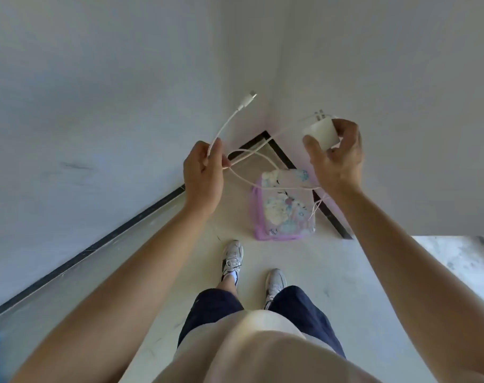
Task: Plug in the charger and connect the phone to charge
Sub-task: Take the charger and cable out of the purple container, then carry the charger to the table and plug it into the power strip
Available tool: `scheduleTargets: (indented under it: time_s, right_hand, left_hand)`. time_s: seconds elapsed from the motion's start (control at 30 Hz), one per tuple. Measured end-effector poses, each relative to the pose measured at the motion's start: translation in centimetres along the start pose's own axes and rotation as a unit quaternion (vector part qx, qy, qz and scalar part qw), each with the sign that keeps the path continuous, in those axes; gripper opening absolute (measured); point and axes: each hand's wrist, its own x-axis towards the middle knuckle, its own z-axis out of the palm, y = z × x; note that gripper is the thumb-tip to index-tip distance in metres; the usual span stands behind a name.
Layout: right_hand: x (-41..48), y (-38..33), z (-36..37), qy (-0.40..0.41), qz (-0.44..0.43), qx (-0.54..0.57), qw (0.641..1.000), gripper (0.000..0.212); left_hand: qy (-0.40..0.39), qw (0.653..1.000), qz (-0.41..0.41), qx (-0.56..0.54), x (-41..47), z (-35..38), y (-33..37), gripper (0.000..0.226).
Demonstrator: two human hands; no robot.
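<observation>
My right hand (337, 156) grips a white charger block (319, 132) between thumb and fingers, its metal prongs pointing up toward the wall. My left hand (203, 175) pinches the white cable (227, 121) a short way below its connector (249, 98), which sticks up to the right. The cable hangs in loose loops between both hands and trails down over the bag. No phone and no wall socket can be seen.
I stand in a room corner with white walls (97, 78) and a dark baseboard (97, 244). A pink floral bag (283, 208) lies on the pale floor in the corner, ahead of my shoes (232, 258). A marble-patterned surface (456, 258) is at the right.
</observation>
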Motion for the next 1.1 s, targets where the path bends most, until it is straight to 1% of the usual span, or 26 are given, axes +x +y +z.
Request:
scheduleTargets:
  time_s: [0.07,0.1,0.17,0.23,0.3,0.33,0.37,0.4,0.47,0.57,0.63,0.7,0.8,0.87,0.93,1.03,1.1]
  right_hand:
    - [-0.8,-3.2,-0.4,-0.012,-0.019,0.038,0.999,0.055]
    - [-1.8,-5.2,-0.5,-0.024,-0.045,0.049,0.998,0.055]
    - [-3.6,-8.8,-0.1,-0.055,-0.089,0.065,0.992,0.056]
    - [-5.8,-12.3,0.9,-0.113,-0.107,0.065,0.986,0.060]
    - [-8.7,-15.2,2.3,-0.213,-0.081,0.060,0.972,0.056]
    - [-10.6,-16.6,3.0,-0.269,-0.066,0.058,0.959,0.053]
    - [-12.7,-18.0,3.7,-0.316,-0.065,0.048,0.945,0.054]
    - [-14.9,-19.4,4.6,-0.353,-0.082,0.023,0.932,0.057]
    - [-19.7,-21.6,6.4,-0.404,-0.142,-0.042,0.903,0.061]
    - [-28.1,-23.9,9.5,-0.483,-0.211,-0.112,0.842,0.060]
    - [-34.8,-25.2,11.6,-0.520,-0.257,-0.131,0.804,0.056]
    - [-42.4,-26.4,14.1,-0.549,-0.280,-0.117,0.778,0.058]
    - [-54.3,-28.4,17.9,-0.572,-0.278,-0.072,0.768,0.053]
    - [-62.0,-29.7,19.8,-0.600,-0.238,-0.020,0.763,0.048]
    - [-68.9,-30.7,21.3,-0.638,-0.183,0.035,0.747,0.048]
    - [-77.0,-32.1,23.2,-0.685,-0.152,0.066,0.709,0.051]
    - [-81.4,-33.1,24.8,-0.712,-0.129,0.086,0.684,0.061]
  left_hand:
    - [0.031,0.998,-0.024,-0.049,-2.1,-3.2,1.8,0.040]
    - [0.054,0.995,-0.021,-0.079,-3.7,-5.3,2.7,0.043]
    - [0.102,0.989,-0.009,-0.104,-6.5,-9.5,4.1,0.047]
    - [0.152,0.981,-0.016,-0.118,-9.2,-13.7,5.0,0.048]
    - [0.198,0.968,-0.055,-0.147,-12.2,-18.0,5.1,0.047]
    - [0.217,0.960,-0.072,-0.160,-13.7,-20.3,5.0,0.046]
    - [0.237,0.953,-0.080,-0.172,-15.4,-22.6,4.9,0.046]
    - [0.258,0.946,-0.081,-0.179,-17.0,-25.0,4.6,0.046]
    - [0.302,0.932,-0.074,-0.185,-20.3,-29.9,4.0,0.047]
    - [0.375,0.905,-0.053,-0.191,-25.5,-37.6,2.6,0.049]
    - [0.415,0.881,-0.049,-0.222,-29.6,-42.9,1.0,0.051]
    - [0.444,0.861,-0.057,-0.243,-34.1,-48.1,-1.0,0.053]
    - [0.489,0.824,-0.051,-0.281,-41.4,-55.6,-4.1,0.056]
    - [0.518,0.793,-0.035,-0.317,-46.2,-60.2,-5.8,0.056]
    - [0.546,0.770,-0.017,-0.330,-50.6,-64.4,-7.4,0.055]
    - [0.589,0.758,-0.013,-0.279,-55.7,-70.4,-10.0,0.056]
    - [0.628,0.751,-0.018,-0.203,-58.5,-73.9,-11.9,0.055]
